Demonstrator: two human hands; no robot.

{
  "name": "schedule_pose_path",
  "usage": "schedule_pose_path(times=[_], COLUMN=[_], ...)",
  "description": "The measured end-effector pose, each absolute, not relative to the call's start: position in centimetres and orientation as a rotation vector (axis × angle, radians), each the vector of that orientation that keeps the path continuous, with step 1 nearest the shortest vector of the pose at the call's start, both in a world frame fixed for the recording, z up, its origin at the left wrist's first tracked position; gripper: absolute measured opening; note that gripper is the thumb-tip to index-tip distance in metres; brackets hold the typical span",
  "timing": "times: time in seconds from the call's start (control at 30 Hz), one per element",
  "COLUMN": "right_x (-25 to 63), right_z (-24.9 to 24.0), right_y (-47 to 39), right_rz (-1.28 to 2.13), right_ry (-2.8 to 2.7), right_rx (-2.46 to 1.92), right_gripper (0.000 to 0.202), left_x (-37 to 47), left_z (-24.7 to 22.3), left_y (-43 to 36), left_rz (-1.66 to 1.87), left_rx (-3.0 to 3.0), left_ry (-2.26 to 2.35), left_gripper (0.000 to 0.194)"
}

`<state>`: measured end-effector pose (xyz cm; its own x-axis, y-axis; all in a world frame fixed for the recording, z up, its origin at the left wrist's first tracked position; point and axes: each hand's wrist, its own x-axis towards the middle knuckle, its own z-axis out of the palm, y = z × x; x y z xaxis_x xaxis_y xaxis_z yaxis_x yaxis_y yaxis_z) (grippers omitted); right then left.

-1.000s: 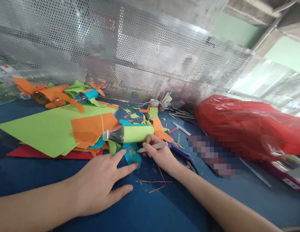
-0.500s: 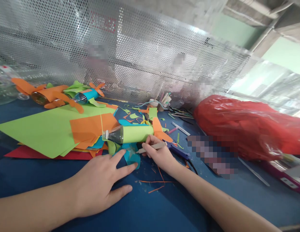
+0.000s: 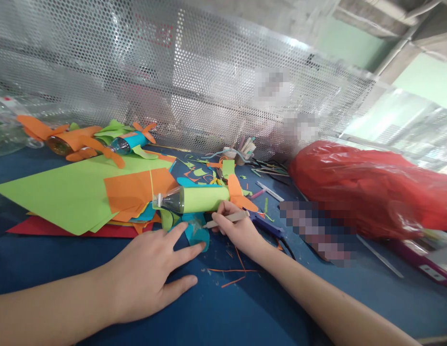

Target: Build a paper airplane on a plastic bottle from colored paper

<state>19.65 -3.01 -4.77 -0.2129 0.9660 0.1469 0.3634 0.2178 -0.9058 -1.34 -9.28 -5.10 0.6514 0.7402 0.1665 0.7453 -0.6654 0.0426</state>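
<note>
My right hand [image 3: 235, 226] is closed around a light grey pen [image 3: 228, 219], its tip on a blue paper piece [image 3: 199, 240] that bears a pale star-like drawing. Fingers spread, my left hand [image 3: 162, 262] lies on the table, two fingertips pressing that blue piece. Just beyond both hands rests a clear plastic bottle [image 3: 173, 199] on its side, wrapped in a green paper sleeve [image 3: 203, 199]. An orange paper propeller [image 3: 237, 192] sits at its right end. Whether the blue piece is joined to the bottle I cannot tell.
Green paper sheets [image 3: 72, 187] and orange paper [image 3: 137, 190] pile up at left. Behind them lie an orange-wrapped bottle [image 3: 74, 140] and a blue-wrapped bottle [image 3: 131, 142]. A dark blue glue gun [image 3: 268, 225] is right of my hand. A red plastic bag [image 3: 363, 192] bulges at right.
Both hands stay almost exactly in place, the pen tip still at the blue paper. Blurred figures behind the perforated metal screen have shifted.
</note>
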Motion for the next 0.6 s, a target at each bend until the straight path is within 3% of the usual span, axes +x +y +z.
schedule_pose_path(times=[0.6], right_x=[19.69], right_z=[-4.85], right_y=[-3.01], right_rz=[0.988], right_ry=[-1.732], right_rx=[-1.251], right_gripper=[0.022], left_x=[-1.23], left_z=[-4.90], left_y=[-9.40], left_rz=[-0.242], left_rx=[-2.818], left_ry=[-1.283], left_gripper=[0.046])
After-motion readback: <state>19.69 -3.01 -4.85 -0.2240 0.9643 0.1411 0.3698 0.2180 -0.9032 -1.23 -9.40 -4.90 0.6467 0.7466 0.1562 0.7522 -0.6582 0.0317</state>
